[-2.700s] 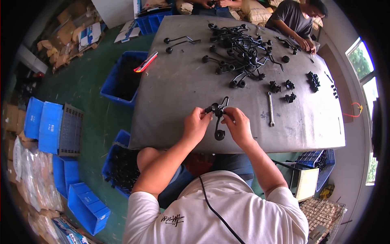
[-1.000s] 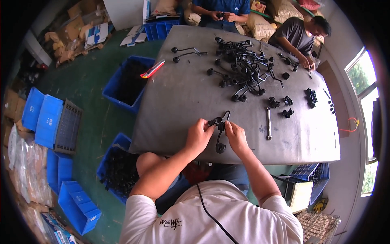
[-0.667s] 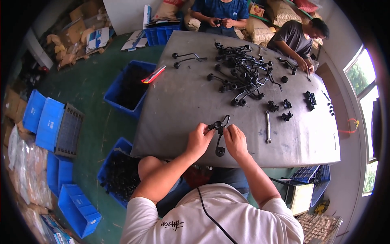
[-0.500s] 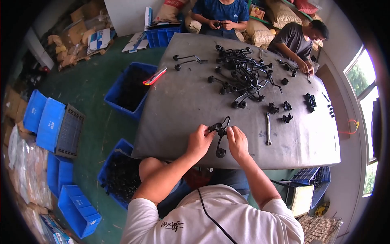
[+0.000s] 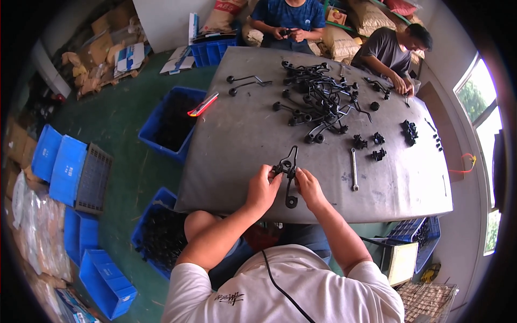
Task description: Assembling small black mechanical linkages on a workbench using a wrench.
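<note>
Both of my hands hold a black metal arm part (image 5: 289, 171) with a round end, just above the near edge of the grey table (image 5: 237, 140). My left hand (image 5: 262, 188) grips its left side at the small joint piece. My right hand (image 5: 308, 184) pinches it from the right. The part's lower round end hangs down between my hands over the table top.
A heap of similar black parts (image 5: 323, 102) lies at the table's far middle, small black fittings (image 5: 377, 141) and a spanner (image 5: 354, 168) to the right. Two other people sit at the far side. Blue crates (image 5: 167, 126) stand on the green floor to the left.
My hands stay on the same black part at the near table edge; only small finger shifts show. The view has tilted a little.
</note>
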`<move>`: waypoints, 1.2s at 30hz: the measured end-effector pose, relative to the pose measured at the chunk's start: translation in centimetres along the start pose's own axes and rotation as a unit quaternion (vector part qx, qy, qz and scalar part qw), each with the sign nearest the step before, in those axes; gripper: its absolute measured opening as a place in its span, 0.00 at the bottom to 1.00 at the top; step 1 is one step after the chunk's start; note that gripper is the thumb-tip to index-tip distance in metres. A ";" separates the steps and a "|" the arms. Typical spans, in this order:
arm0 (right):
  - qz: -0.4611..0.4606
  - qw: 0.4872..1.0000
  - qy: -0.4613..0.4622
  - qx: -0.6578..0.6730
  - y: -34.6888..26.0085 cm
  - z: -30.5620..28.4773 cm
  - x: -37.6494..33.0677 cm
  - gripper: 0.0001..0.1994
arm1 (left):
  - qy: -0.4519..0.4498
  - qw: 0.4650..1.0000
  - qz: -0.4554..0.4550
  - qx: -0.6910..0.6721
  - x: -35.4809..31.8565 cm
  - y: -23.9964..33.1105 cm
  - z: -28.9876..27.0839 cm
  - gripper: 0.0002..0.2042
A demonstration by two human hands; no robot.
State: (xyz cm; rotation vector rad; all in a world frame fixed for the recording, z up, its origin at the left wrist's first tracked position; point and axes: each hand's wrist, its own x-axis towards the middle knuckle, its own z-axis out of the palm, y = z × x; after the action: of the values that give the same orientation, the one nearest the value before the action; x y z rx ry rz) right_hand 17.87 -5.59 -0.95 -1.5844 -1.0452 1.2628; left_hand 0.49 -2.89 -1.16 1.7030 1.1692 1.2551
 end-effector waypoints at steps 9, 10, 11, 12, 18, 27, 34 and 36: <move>-0.247 0.809 0.261 -0.466 0.5 -6.8 0.1 0.12 | 0.020 0.998 -0.052 0.042 0.7 -0.2 -0.8 0.13; -0.213 0.798 0.290 -0.484 0.8 -8.9 -0.1 0.13 | 0.006 0.996 -0.080 0.049 1.0 -0.4 -1.1 0.13; -0.177 0.784 0.323 -0.500 1.1 -11.3 -0.2 0.16 | -0.007 0.994 -0.090 0.055 1.1 -0.1 -1.2 0.13; -0.140 0.787 0.322 -0.507 1.6 -13.3 -0.1 0.16 | -0.006 0.995 -0.080 0.059 1.1 -0.6 -1.0 0.14; -0.016 0.873 0.201 -0.445 2.9 -20.0 3.2 0.18 | -0.028 0.994 -0.058 0.087 0.7 -0.7 -0.3 0.18; -0.160 0.954 0.138 -0.211 -1.8 -8.1 -1.7 0.07 | -0.034 0.989 -0.078 0.123 0.3 -1.5 -0.4 0.23; -0.327 0.899 0.124 -0.265 0.9 -2.1 -4.2 0.07 | -0.013 0.988 -0.001 0.151 0.1 -1.5 -0.1 0.22; -0.269 0.936 0.117 -0.193 0.9 -2.1 -4.8 0.07 | -0.014 0.987 0.010 0.158 0.1 -1.2 -0.1 0.22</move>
State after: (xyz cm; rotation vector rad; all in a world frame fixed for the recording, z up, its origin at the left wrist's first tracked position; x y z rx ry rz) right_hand 19.32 -10.60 -0.17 -1.5265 -1.5017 0.5054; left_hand 0.13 -2.38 -2.14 1.9568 1.3957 1.0966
